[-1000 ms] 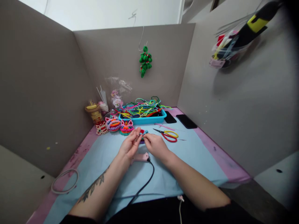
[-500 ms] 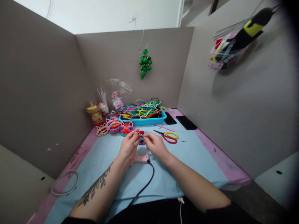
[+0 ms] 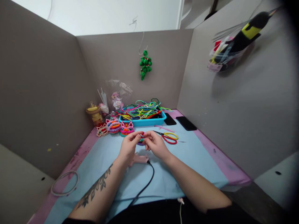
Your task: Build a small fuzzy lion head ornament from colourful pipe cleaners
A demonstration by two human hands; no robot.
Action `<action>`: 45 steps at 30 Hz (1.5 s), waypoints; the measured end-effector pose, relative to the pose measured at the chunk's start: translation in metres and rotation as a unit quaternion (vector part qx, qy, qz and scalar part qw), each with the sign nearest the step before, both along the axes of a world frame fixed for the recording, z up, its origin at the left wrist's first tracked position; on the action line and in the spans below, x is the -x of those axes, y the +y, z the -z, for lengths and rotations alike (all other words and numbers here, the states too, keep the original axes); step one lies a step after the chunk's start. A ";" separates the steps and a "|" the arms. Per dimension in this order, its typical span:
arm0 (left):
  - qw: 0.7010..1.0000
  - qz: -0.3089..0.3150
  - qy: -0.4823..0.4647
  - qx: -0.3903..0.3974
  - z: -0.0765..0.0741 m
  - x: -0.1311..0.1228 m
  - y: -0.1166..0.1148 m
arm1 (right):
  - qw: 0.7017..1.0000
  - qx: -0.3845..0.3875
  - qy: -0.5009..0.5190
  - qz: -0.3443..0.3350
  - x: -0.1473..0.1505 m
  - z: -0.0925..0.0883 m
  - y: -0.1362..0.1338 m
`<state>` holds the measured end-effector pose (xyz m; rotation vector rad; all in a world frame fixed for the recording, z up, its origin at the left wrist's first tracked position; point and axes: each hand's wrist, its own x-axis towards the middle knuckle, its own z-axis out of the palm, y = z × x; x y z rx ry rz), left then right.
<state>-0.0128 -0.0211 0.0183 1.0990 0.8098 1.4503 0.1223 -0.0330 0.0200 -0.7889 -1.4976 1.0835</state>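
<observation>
From where I stood, the person's left hand (image 3: 129, 143) and right hand (image 3: 156, 144) met over the blue cloth (image 3: 187, 168), fingertips almost touching at a small colourful piece (image 3: 141, 139) of red, teal and purple. Thumb and fingers of each hand were drawn close together, but I couldn't tell whether either was clamped on the piece or on something finer, nor whether the piece lay on the cloth or was lifted. Nearer the person, just below the hands, lay a pink tool (image 3: 140, 159) with a black cord (image 3: 153, 174). Scissors (image 3: 170, 139) with one yellow and one red handle lay beyond the right hand. Farther back, a blue tray (image 3: 144, 122) held a tangle of bright fuzzy stems (image 3: 140, 110), and three fuzzy animal heads (image 3: 113, 126) sat in front of it, toward the left.
</observation>
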 end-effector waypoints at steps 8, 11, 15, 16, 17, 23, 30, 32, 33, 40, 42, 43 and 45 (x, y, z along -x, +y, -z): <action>0.998 -0.010 -0.014 0.055 0.002 -0.004 0.000 | 0.967 -0.129 -0.183 0.125 -0.008 0.002 0.004; 0.989 0.018 -0.081 0.125 0.006 -0.009 -0.001 | 0.938 -0.184 -0.242 0.169 -0.010 0.005 0.008; 0.979 0.047 -0.106 0.166 0.010 -0.013 -0.002 | 0.899 -0.203 -0.314 0.228 -0.011 0.005 0.010; 0.978 0.049 -0.111 0.169 0.010 -0.013 -0.002 | 0.893 -0.201 -0.327 0.237 -0.012 0.004 0.009; 0.977 0.050 -0.117 0.173 0.011 -0.013 -0.002 | 0.889 -0.199 -0.336 0.239 -0.012 0.004 0.009; 0.967 0.042 -0.135 0.212 0.013 -0.012 0.002 | 0.899 -0.228 -0.340 0.156 -0.014 0.000 0.007; 0.969 0.006 -0.135 0.209 0.015 -0.009 0.006 | 0.883 -0.269 -0.356 0.150 -0.017 0.001 0.007; 0.976 0.003 -0.108 0.188 0.016 -0.009 0.004 | 0.881 -0.266 -0.359 0.157 -0.018 0.001 0.008; 0.980 -0.001 -0.087 0.177 0.015 -0.009 0.003 | 0.880 -0.265 -0.360 0.159 -0.019 0.001 0.008; 0.990 0.000 0.114 0.088 -0.010 0.014 0.004 | 0.890 -0.254 -0.337 0.174 -0.025 0.005 0.016; 0.978 -0.033 0.202 0.034 -0.020 0.034 0.013 | 0.893 -0.242 -0.330 0.187 -0.030 0.007 0.023; 0.967 -0.065 0.246 0.004 -0.022 0.044 0.018 | 0.892 -0.234 -0.332 0.197 -0.033 0.009 0.028; 0.923 -0.127 0.363 -0.029 -0.020 0.063 0.029 | 0.886 -0.215 -0.348 0.216 -0.037 0.014 0.038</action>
